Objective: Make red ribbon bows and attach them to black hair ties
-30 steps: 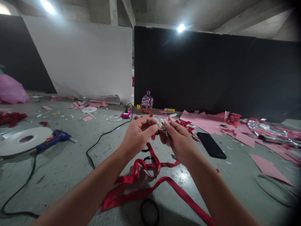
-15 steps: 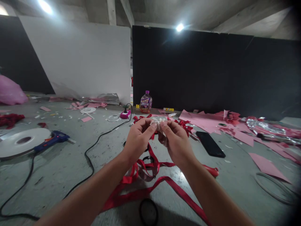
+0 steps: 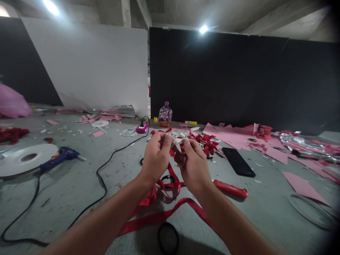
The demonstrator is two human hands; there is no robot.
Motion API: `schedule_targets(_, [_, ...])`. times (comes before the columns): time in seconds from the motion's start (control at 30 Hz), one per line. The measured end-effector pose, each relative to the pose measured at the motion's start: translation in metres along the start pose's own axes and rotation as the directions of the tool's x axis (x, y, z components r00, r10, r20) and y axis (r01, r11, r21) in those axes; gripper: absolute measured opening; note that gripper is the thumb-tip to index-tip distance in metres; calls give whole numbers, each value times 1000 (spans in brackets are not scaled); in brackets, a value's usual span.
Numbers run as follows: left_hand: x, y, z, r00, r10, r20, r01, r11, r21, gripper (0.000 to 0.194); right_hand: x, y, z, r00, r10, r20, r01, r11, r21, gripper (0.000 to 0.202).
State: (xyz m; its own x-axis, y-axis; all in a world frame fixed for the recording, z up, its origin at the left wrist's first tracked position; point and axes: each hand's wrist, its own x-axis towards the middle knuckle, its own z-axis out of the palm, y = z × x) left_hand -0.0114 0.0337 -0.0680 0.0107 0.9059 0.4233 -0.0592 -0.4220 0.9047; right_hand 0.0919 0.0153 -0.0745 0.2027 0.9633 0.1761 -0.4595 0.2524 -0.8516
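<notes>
My left hand (image 3: 156, 156) and my right hand (image 3: 195, 163) are raised at the middle, close together. Between their fingertips is a small folded piece of white ribbon (image 3: 177, 142), pinched at its left by one hand and at its right by the other. Its exact shape is partly hidden by the fingers. Just behind lie red ribbon bows (image 3: 208, 142). Below the hands, a long red ribbon (image 3: 148, 220) curls over the surface, with a black ring (image 3: 168, 180) among its loops. Another black ring (image 3: 168, 238) lies nearer to me.
To the left are a blue glue gun (image 3: 60, 157), a white ribbon roll (image 3: 29, 156) and a black cord (image 3: 99, 173). A phone (image 3: 238, 162), a red-handled tool (image 3: 231, 188) and pink paper (image 3: 225, 136) lie right. A bottle (image 3: 165, 116) stands behind.
My hands have drawn slightly apart, showing more of the white ribbon between them. My right hand and forearm have shifted a little left and down, uncovering more of the red handle.
</notes>
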Motion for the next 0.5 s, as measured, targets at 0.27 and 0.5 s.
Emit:
schedule_targets(0.27, [-3,-5,10,997,-68,-20,60,958,-281,24,-9,2,10,999,-32,-42,37,989,141,18])
schedule_targets(0.5, [0,2,13,975,-177,132,221,799,-559,26,-3,-6,8,999,20,-39,-8,963,270,22])
